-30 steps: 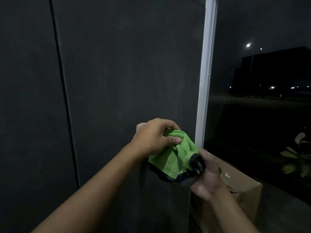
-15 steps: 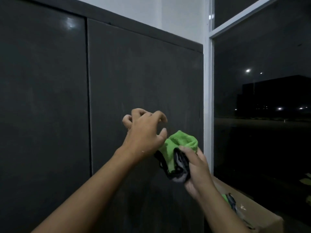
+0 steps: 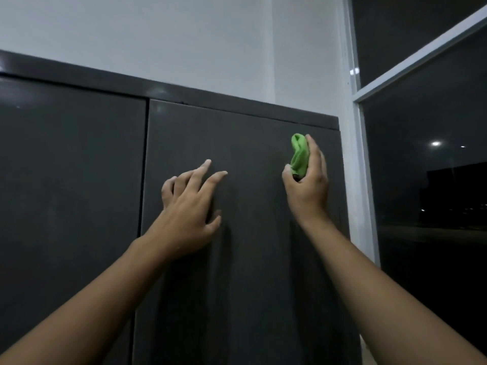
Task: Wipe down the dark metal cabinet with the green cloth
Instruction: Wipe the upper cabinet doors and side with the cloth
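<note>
The dark metal cabinet (image 3: 247, 233) fills the lower part of the head view, with two doors split by a vertical seam. My right hand (image 3: 307, 188) is raised near the right door's upper right corner and holds the bunched green cloth (image 3: 299, 154) against the door. My left hand (image 3: 191, 204) is at the middle of the same door, fingers spread, holding nothing. Whether its fingertips touch the metal is unclear.
A white wall (image 3: 184, 40) rises above the cabinet's top edge (image 3: 237, 104). A white window frame (image 3: 355, 167) runs right beside the cabinet, with dark glass (image 3: 427, 193) and night outside beyond it.
My left hand let go of the cloth and moved up and left onto the door. My right hand carried the cloth up toward the door's top right. The view tilted upward.
</note>
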A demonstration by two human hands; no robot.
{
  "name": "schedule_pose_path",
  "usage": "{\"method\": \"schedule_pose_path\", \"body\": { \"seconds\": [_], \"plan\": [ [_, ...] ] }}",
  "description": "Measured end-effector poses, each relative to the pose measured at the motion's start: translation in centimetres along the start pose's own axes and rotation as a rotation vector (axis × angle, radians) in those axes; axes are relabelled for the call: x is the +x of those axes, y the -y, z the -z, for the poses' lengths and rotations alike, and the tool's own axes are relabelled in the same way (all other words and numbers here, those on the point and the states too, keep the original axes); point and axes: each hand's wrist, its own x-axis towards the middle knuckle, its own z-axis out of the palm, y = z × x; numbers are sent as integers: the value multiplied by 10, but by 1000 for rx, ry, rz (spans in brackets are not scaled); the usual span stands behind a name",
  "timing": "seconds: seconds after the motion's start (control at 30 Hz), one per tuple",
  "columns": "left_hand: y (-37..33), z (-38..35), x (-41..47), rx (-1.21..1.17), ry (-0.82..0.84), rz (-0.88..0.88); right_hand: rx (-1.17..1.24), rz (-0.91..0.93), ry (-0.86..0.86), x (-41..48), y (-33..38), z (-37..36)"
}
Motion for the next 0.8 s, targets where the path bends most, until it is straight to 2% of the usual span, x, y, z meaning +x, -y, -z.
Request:
{"method": "schedule_pose_path", "body": {
  "seconds": [0.17, 0.27, 0.33, 0.37, 0.43, 0.5, 0.63, 0.8],
  "plan": [
    [16, 14, 21, 6, -80, 79, -106, 155, 294, 19, 5, -40],
    [26, 20, 27, 38, -106, 61, -112, 482, 441, 13, 0, -37],
    [31, 23, 30, 61, -119, 36, -209, 680, 562, 3, -11, -34],
    [33, 24, 31, 78, -124, 27, -255, 747, 570, -1, -17, -31],
    [37, 25, 33, 113, -130, 10, -308, 818, 478, -2, -32, -26],
    [41, 25, 32, 141, -121, -6, -295, 731, 377, 5, -42, -25],
    [50, 25, 28, 185, -116, -56, -144, 309, 268, 36, -37, -39],
    [61, 24, 29, 175, -137, -123, -170, 91, 92, 76, 8, -76]
  ]
}}
